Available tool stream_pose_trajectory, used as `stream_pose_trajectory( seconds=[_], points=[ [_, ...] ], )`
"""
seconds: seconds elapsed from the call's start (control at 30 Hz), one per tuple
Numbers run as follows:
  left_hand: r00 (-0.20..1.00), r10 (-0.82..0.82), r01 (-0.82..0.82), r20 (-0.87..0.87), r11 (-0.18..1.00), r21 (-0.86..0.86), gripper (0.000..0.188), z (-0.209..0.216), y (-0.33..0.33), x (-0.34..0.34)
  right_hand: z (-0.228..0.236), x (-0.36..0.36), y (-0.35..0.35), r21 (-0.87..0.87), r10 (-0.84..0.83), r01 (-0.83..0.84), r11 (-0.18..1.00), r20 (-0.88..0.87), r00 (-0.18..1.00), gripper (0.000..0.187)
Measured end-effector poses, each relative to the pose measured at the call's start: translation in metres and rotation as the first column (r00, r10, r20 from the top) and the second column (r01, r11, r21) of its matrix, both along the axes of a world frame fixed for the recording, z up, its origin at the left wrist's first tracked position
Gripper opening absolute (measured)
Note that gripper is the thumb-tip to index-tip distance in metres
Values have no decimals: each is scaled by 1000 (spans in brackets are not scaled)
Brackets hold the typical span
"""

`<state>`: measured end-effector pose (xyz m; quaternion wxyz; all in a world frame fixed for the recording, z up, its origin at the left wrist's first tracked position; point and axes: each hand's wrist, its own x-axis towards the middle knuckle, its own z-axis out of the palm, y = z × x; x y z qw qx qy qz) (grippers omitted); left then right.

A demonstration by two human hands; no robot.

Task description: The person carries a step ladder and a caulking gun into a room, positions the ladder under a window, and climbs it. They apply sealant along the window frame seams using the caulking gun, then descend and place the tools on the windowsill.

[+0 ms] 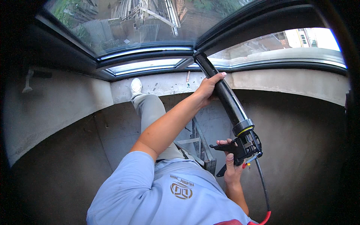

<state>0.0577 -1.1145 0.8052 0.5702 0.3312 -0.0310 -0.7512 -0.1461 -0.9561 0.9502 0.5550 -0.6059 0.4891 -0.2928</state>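
And here's the caulking gun point(227, 101), running on a slant from the upper centre of the frame down to the right of centre, its front end up at the dark window frame point(146, 56) — whether the tip touches, I can't tell. My left hand point(207, 89) is wrapped around the black barrel, thumb lying across the top. Down at the rear, right of the lower centre, my right hand point(233, 170) is grasping the handle, fingers curled by the black trigger point(224, 147); how hard they squeeze it, I can't see. A yellow ring point(245, 131) shows behind the barrel, and a thin dark rod point(263, 183) trails to a red curved end point(267, 218) at the bottom edge. Left of centre, my white shoe point(136, 86) is on the pale ledge point(170, 83) — planks point(129, 11) lie outside, top centre, beyond the glass.
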Motion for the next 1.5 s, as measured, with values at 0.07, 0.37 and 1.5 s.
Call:
stream_pose_trajectory(
  seconds=[0.07, 0.37, 1.5],
  points=[
    [1000, 3, -3, 7, 1000, 14, 52, 3, 1, 1, 3, 0, 0, -21, 29, -30, 999, -32, 999, 52],
    [999, -6, 2, 53, 998, 69, 44, 15, 0, 3, 7, 6, 7, 53, -13, 14, 998, -22, 1000, 49],
    [988, 99, -113, 120, 987, 115, 40, 26, 34, 28, 8, 10, 26, 228, -125, 84, 970, 170, 978, 38]
  ],
)
